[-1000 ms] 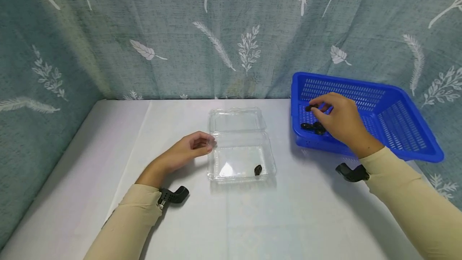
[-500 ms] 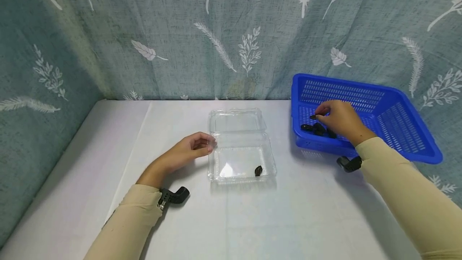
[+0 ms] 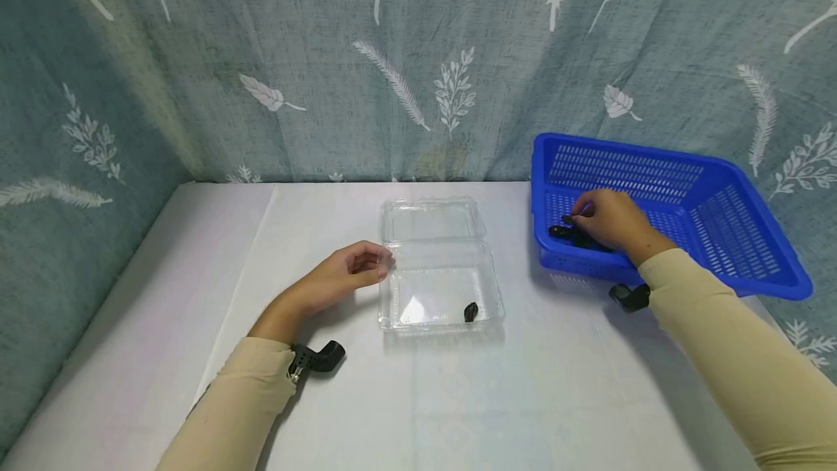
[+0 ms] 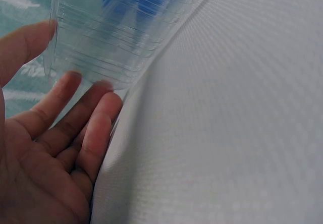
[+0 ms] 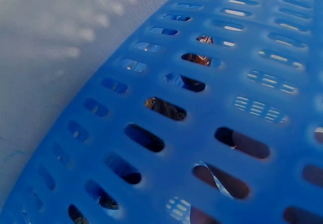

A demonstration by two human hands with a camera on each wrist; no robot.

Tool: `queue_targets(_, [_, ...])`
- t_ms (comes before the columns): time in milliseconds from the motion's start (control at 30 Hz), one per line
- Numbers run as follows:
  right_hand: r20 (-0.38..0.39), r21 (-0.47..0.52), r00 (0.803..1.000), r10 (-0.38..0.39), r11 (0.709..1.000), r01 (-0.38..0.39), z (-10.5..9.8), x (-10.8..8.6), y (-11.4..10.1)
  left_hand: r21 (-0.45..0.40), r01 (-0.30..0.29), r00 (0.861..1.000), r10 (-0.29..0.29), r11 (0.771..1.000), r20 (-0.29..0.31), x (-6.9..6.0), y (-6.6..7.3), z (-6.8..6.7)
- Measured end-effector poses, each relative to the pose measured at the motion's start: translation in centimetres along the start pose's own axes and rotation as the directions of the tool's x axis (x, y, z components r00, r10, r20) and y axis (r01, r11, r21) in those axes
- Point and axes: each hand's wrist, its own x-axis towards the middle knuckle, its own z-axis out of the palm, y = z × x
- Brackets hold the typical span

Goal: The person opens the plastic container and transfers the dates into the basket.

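My left hand point(image 3: 349, 267) rests against the left end of a clear plastic clamshell box point(image 3: 438, 295) with its lid laid back. The left wrist view shows the thumb at the rim of the box point(image 4: 96, 42) and the other fingertips at its side wall. One small dark, oval, pod-like piece point(image 3: 471, 312) lies in the box near its front right corner. Inside the blue basket point(image 3: 628, 151), my right hand point(image 3: 611, 220) pinches a dark pod-like piece point(image 3: 567, 219) between thumb and fingers. More dark pieces point(image 3: 560, 231) lie below it, partly hidden by the hand.
The basket stands at the back right of the white table point(image 3: 418, 398), by a leaf-patterned curtain point(image 3: 314, 78). In the right wrist view the slotted basket wall point(image 5: 202, 108) fills most of the picture and hides the right hand's fingers.
My right hand has moved slightly lower in the basket, down toward the pile with a dark piece at its fingertips. The left hand and the box have stayed in place.
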Motion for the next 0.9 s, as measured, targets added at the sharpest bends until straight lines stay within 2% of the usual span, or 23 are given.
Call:
queue_targets(333, [-0.021,-0.019,1.000,-0.016,1.000,0.016,0.1,0.1,-0.4,-0.005,0.006,1.000,-0.006,1.000,-0.014,-0.3,-0.1,0.1])
queue_targets(433, [-0.056,-0.002,0.998,-0.030,1.000,0.030,0.1,-0.3,-0.7,-0.011,0.008,1.000,-0.008,1.000,-0.009,-0.4,-0.3,0.2])
queue_targets(567, [-0.142,0.056,0.989,-0.045,0.997,0.054,-0.4,-1.4,-1.7,-0.010,0.009,1.000,-0.009,1.000,-0.008,-0.3,-0.1,0.4])
queue_targets(667, [-0.223,0.077,0.970,-0.093,0.991,0.113,-0.7,-2.6,-3.1,-0.005,0.011,1.000,-0.011,1.000,-0.014,-0.2,0.0,0.3])
queue_targets(767, [-0.297,0.075,0.939,-0.172,0.976,0.203,-0.5,-3.7,-4.7,-0.002,0.012,1.000,-0.012,1.000,-0.013,-0.1,0.0,0.2])
queue_targets(900, [-0.320,0.095,0.905,-0.280,0.941,0.325,0.2,-5.1,-6.6,0.013,0.009,1.000,-0.008,1.000,-0.009,0.0,0.1,0.1])
